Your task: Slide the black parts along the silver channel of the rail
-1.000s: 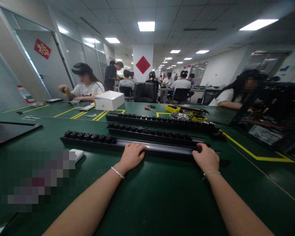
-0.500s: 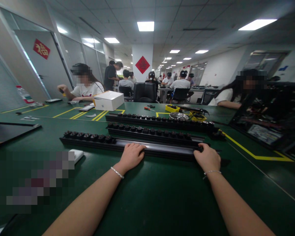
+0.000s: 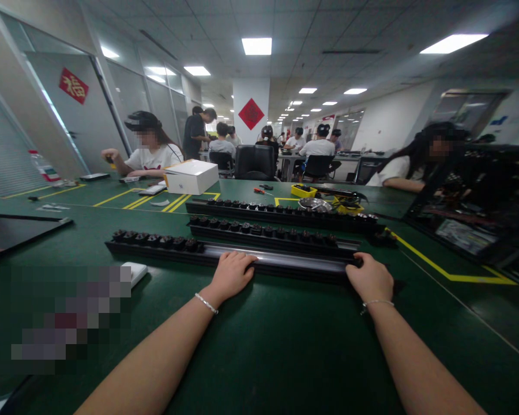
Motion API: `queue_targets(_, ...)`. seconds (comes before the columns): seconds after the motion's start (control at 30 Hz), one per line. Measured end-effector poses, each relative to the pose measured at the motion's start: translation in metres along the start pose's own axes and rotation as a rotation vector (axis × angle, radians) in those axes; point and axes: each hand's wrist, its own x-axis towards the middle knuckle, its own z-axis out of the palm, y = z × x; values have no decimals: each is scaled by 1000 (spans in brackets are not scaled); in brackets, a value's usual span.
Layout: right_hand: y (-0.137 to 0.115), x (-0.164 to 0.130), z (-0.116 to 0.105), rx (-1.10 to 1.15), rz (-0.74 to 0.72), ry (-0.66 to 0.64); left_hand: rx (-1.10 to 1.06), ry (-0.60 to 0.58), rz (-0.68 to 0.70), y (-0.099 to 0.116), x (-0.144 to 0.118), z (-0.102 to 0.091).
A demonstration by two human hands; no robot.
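The long black metal rail [image 3: 242,257] lies left-to-right across the frame's centre, left hand [image 3: 231,275] resting flat mid-length, right hand [image 3: 369,279] curled over its right end.

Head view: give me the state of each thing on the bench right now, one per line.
Nearest rail: flat on the green table, sockets only in its left part.
Left hand: resting on the nearest rail's middle.
Right hand: gripping the rail's right end.
Middle rail: flat, sockets along it.
Far rail: flat, sockets along it.
White box: lid shut.
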Motion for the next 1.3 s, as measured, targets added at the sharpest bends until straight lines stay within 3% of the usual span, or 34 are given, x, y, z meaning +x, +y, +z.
queue_targets(0.9,6,2,-2,-4,53,26,-6,-4,-4,1,0,-1)
queue_targets(1.3,25,10,6,-75,33,22,-6,-7,-10,1,0,-1)
